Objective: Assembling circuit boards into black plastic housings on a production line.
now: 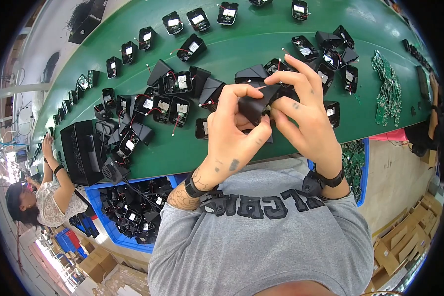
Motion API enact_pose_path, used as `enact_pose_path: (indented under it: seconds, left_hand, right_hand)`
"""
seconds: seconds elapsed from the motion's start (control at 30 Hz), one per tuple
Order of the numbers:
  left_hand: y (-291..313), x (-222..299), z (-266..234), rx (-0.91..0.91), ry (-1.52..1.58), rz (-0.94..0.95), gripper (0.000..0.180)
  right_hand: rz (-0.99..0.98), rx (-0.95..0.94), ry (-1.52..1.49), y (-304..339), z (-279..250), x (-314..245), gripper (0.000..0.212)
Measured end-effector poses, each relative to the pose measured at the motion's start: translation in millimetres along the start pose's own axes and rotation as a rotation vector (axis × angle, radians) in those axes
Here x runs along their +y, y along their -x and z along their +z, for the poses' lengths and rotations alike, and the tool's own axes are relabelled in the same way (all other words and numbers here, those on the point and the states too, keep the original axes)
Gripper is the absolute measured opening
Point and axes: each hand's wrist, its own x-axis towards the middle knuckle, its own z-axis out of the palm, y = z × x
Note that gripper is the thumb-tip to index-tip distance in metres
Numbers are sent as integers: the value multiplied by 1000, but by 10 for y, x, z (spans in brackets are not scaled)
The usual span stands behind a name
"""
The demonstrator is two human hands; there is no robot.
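Both my hands hold one black plastic housing (254, 106) just above the near edge of the green conveyor belt (241, 47). My left hand (234, 130) grips its lower left side, thumb and fingers wrapped around it. My right hand (301, 111) pinches its upper right edge, fingertips curled over the top. Behind my hands lies a pile of similar black housings (182, 89) with red wires and white labels.
Several more black housings (197, 19) sit in a row along the belt's far side. Green circuit boards (389, 89) lie at right. A blue bin (116, 217) of black parts stands at lower left. Another person (49, 197) works at far left. Cardboard boxes (404, 241) sit at lower right.
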Motion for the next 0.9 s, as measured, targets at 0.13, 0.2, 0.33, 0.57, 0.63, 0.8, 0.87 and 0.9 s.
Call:
enact_pose_path:
  seconds: [0.13,0.2,0.33,0.57,0.63,0.8,0.87,0.9]
  left_hand:
    - [23,-29,93,78,-378,262,40]
    - [16,-118,89,66,-517,410,44]
    - [-223,-127,12,-29,-681,371,40]
    - [-488,62,-531,-321,390,-436,31]
    - [-505,135,-468,-334,323,-469,32]
    - [-522,202,-352,-424,175,-521,30]
    - [-532,190,-350,-441,174,-530,31]
    - [-533,186,-354,-459,170,-541,32]
  right_hand:
    - [58,20,-2,3,-9,-58,7]
    - [72,65,42,16,12,-47,5]
    - [46,116,107,-51,-3,120,13]
    - [-410,71,19,-73,-230,219,31]
    - [-446,87,51,-115,-235,220,29]
    - [-571,67,111,-165,-248,253,24]
    - [-591,69,131,-173,-267,256,25]
    - [-621,71,134,-176,-281,261,24]
